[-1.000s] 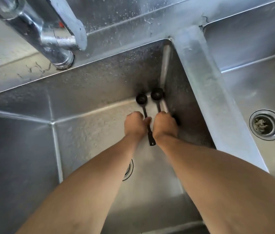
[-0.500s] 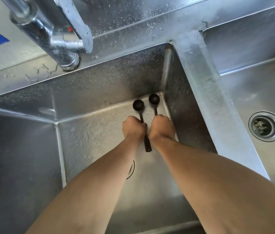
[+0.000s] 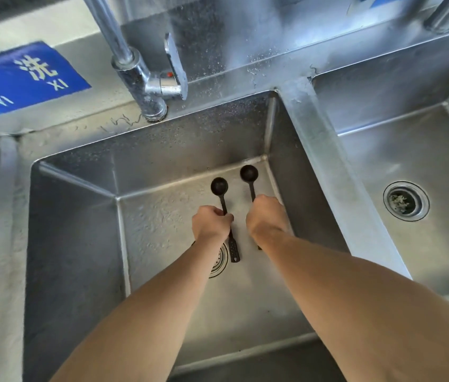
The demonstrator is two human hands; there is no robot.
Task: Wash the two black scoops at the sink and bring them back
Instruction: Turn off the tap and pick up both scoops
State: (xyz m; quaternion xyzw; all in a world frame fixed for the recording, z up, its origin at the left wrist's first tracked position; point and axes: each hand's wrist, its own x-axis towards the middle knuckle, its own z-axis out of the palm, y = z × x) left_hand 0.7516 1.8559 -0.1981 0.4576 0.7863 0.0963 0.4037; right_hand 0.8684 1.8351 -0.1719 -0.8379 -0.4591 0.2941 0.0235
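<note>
Black scoops: left scoop (image 3: 220, 186) and right scoop (image 3: 249, 173), each a small round bowl on a thin handle, held side by side, bowls pointing at the far wall.
Sink: steel basin (image 3: 80, 244), speckled with droplets; drain (image 3: 219, 261) partly hidden under the left forearm.
Surroundings: tap (image 3: 146, 86) at the back edge, blue sign (image 3: 25, 78) on the left, second basin (image 3: 424, 150) with its own drain on the right.
Left hand (image 3: 211, 223): fist closed around its scoop's handle, whose end sticks out below.
Right hand (image 3: 267, 219): closed around the other handle.
</note>
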